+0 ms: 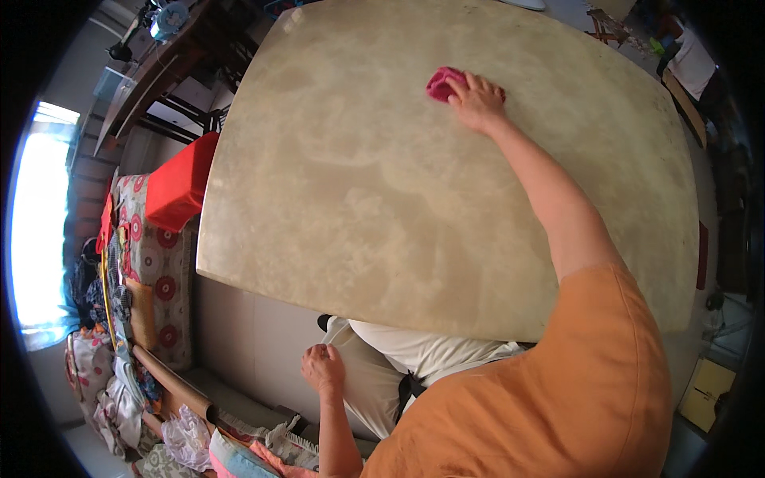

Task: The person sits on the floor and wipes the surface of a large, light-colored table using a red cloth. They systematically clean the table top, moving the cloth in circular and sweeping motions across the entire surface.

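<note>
A large beige tabletop (370, 197) with a mottled, marble-like surface spreads before me. Near its far side, right of the middle, my right hand (478, 98) presses on a crumpled pink-red cloth (442, 83); the cloth shows left of the fingers and a little beyond them at the right. My left hand (323, 365) is below the table's near edge, beside my leg in light trousers, its fingers loosely curled. Nothing shows in it, though the palm is hidden.
Left of the table, a red plastic container (182, 182) stands on a patterned cover (164, 287). Clothes and a clear plastic bag (186, 439) lie at the lower left. A dark wooden table (155, 77) holds a fan at the upper left. Another person (690, 63) is at the upper right.
</note>
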A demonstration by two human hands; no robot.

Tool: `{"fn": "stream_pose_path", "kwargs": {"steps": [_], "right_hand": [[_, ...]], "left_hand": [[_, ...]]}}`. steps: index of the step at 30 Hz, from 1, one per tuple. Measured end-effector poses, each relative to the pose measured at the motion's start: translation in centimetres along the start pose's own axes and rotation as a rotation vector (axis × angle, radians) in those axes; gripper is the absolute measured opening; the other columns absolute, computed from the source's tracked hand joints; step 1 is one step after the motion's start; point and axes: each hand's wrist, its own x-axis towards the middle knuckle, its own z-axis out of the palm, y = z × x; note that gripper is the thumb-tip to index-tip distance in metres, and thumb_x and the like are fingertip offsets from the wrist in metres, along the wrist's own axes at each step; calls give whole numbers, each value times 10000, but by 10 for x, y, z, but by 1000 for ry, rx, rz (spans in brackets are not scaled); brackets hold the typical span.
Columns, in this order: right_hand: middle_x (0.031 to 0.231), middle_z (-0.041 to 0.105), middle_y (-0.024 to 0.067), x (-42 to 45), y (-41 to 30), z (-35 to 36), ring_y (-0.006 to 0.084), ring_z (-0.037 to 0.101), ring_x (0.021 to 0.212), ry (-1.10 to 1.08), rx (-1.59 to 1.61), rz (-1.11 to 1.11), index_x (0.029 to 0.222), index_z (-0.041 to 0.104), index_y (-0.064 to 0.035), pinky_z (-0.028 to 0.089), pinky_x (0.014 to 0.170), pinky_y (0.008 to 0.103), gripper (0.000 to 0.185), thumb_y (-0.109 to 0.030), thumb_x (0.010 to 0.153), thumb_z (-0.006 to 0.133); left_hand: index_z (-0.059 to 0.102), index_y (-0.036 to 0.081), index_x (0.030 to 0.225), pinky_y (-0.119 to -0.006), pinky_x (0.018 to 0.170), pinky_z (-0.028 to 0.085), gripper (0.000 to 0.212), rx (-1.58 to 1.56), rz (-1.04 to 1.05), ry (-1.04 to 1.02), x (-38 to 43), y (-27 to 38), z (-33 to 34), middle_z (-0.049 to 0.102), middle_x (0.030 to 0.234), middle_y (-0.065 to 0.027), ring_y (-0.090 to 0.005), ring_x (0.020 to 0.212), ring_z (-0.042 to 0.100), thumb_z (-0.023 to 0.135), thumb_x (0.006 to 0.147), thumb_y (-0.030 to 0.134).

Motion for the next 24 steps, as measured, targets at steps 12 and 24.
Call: {"fn": "stream_pose_path", "kwargs": {"steps": [12,24], "right_hand": [[1455,360,133,-36,13,2,343,352,1312,56,-45,-47,1411,422,-257,250,1089,503,503,-422,937,447],[1426,356,168,-397,-4,-86,371,332,1301,-111,145,-388,1335,508,-202,240,1079,575,562,-238,795,659]], "left_hand": [[691,84,871,-421,829,469,232,-40,14,23,-5,0,0,658,995,-88,-290,958,596,577,838,283],[697,100,888,-400,832,481,235,-56,49,113,-19,-9,1,663,986,-78,-280,971,596,580,834,296]]}}
